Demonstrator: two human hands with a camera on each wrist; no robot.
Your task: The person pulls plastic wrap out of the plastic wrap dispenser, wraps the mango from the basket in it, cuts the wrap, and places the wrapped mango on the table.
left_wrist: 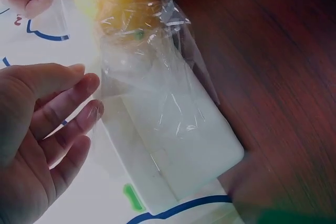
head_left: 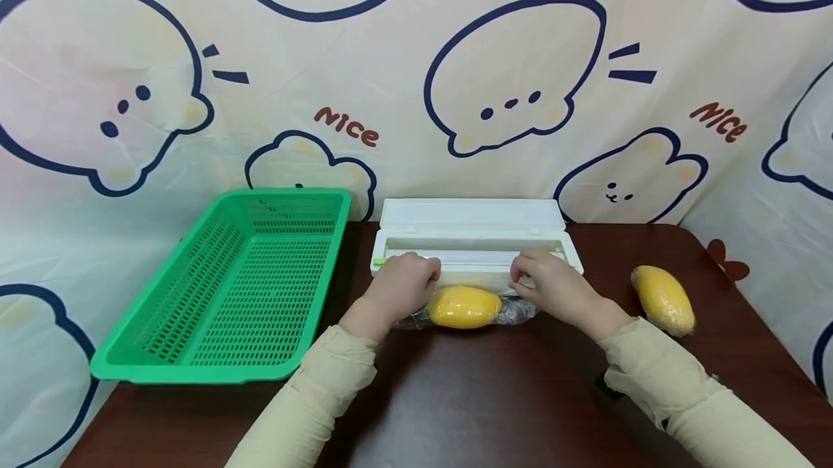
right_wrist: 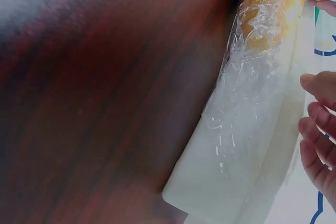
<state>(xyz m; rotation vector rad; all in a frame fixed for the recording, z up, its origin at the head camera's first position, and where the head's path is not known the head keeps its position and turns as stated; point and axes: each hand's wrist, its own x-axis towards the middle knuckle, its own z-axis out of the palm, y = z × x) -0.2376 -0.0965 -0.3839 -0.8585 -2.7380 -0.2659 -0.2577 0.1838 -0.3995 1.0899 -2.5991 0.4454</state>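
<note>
A smooth oval yellow fruit, partly covered in clear plastic wrap, lies against the front of a white plastic-wrap dispenser whose lid is raised. My left hand is at the left end of the dispenser's front, thumb and index finger pinching the film's edge. Toward the other end, my right hand pinches the film too, its other fingers curved. Crinkled film spreads from both ends of the fruit over the dispenser's front in the wrist views. A green slider sits at the dispenser's left end.
A green plastic basket with slotted sides stands on the left of the dark brown wooden table. To the right of my right hand lies another yellow fruit in clear film. A cartoon-printed cloth hangs behind the table.
</note>
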